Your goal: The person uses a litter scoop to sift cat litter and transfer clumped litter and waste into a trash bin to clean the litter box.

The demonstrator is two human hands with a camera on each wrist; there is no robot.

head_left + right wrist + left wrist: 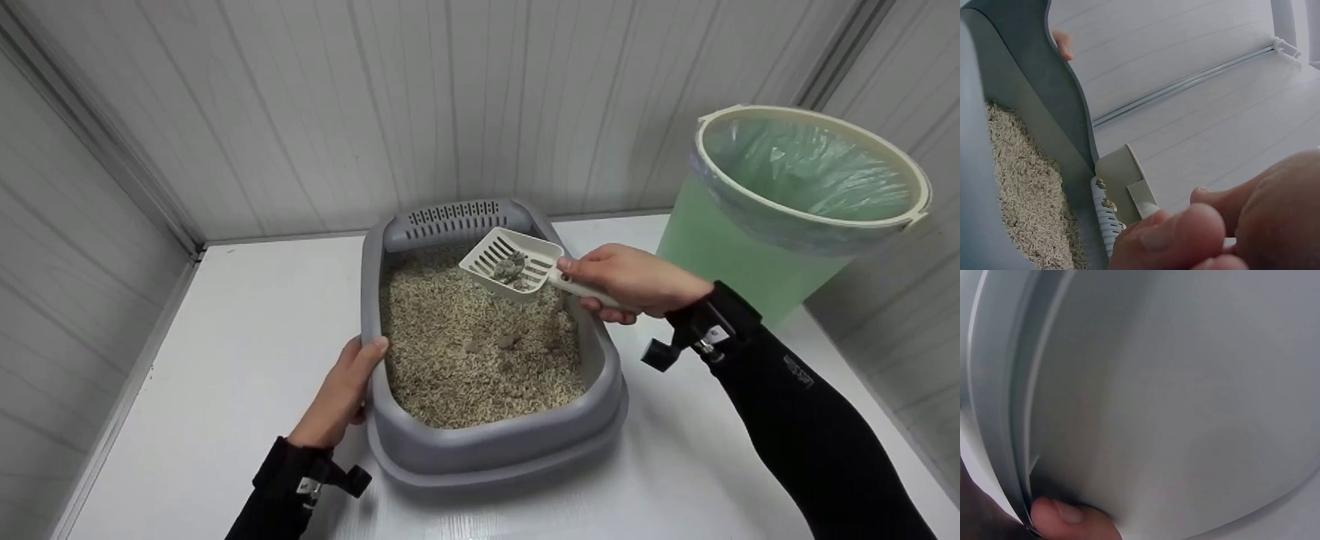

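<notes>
We see the right hand (634,281) wrapped around the handle of a white slotted scoop (511,264), grasping it above the far right part of a grey litter tray (495,442). The scoop sits level, just over the litter (465,352), and carries a grey clump (510,266) in its bowl. A few more small clumps lie on the litter below it, toward the tray's right side. Our left hand (341,397) holds the tray's near left rim, thumb hooked over the edge and the fingers down the outer wall; the left wrist view shows only a fingertip (1067,517) pressed against that wall. The tray rests on a white counter (247,337). To the right stands a bin (795,202) lined with a green bag, well apart from the scoop.
</notes>
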